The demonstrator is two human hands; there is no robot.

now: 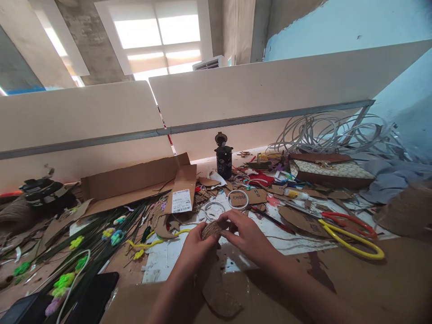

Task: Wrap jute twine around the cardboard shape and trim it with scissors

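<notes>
Near the middle of the view, my left hand (199, 245) is closed on a twine-wrapped piece (211, 229), its thumb lying along the side. My right hand (239, 229) pinches at the right edge of the same piece, fingertips bent together. From below the hands a brown cardboard shape (219, 292) hangs down, its lower end rounded. Just beyond the fingers lie two pale rings, one (214, 210) to the left and one (238, 199) over printed cardboard (256, 196). A crescent-shaped cardboard piece (165, 227) sits left of my hands beside a yellow fuzzy strip (151, 244).
Scissors (351, 238) with red and yellow handles lie at right, near a glue bottle (297, 194) and handbag (330, 171). A black cup (224, 162) stands behind. An open cardboard box (135, 184), green stems (97, 252) and a phone (92, 299) are at left.
</notes>
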